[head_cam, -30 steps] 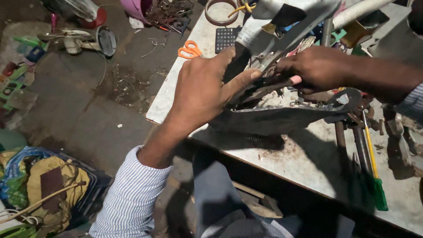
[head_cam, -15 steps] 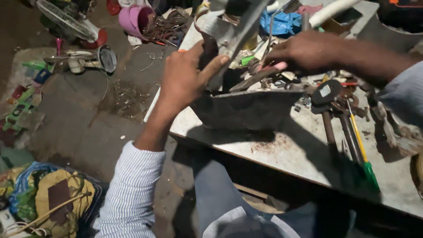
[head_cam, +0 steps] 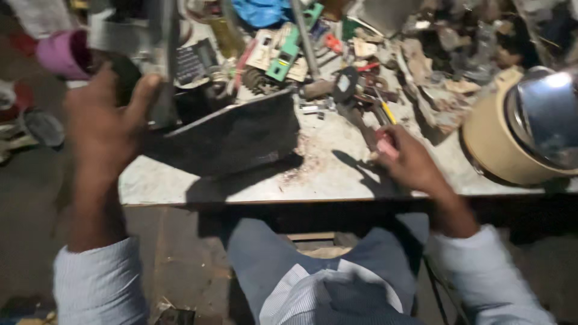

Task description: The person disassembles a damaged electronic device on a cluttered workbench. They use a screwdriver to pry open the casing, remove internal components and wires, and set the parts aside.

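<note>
A cream pot with a shiny lid (head_cam: pixel 518 129), a blue cloth (head_cam: pixel 262 12) and a pink cup (head_cam: pixel 60 54) sit around.

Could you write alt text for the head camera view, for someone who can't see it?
A seated person's left hand grips a grey metal part above a dark slab on a cluttered workbench, while the right hand reaches among tools beside a cream pot.

Your left hand (head_cam: pixel 105 129) sits at the workbench's (head_cam: pixel 337 174) left end, touching a metal frame (head_cam: pixel 153 54). Just right of it lies a flat slab (head_cam: pixel 232 138) on the bench. Your right hand (head_cam: pixel 409 161) rests on the bench among hand tools (head_cam: pixel 361 111); a round pot (head_cam: pixel 524 129) stands to its right.
</note>
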